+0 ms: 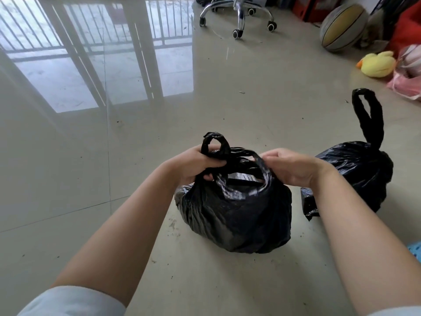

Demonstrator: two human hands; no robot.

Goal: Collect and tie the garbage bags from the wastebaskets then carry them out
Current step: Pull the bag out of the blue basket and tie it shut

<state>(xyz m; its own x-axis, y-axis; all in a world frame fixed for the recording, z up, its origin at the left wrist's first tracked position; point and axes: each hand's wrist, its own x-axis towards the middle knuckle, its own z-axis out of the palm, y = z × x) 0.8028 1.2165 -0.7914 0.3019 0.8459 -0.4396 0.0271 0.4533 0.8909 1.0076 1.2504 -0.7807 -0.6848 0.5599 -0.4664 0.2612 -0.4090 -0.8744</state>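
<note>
A full black garbage bag sits on the tiled floor in front of me, its mouth partly open. My left hand grips one twisted handle strap, whose loop sticks up above my fingers. My right hand pinches the other strap at the bag's right rim. The two straps cross between my hands. A second black garbage bag lies on the floor behind my right wrist, its top closed with a tall handle loop standing upright.
An office chair base on castors stands at the back. A basketball, a yellow plush duck, a pink bag and red items crowd the back right. Glossy floor tiles stretch to the left. Crumbs dot the floor around the bags.
</note>
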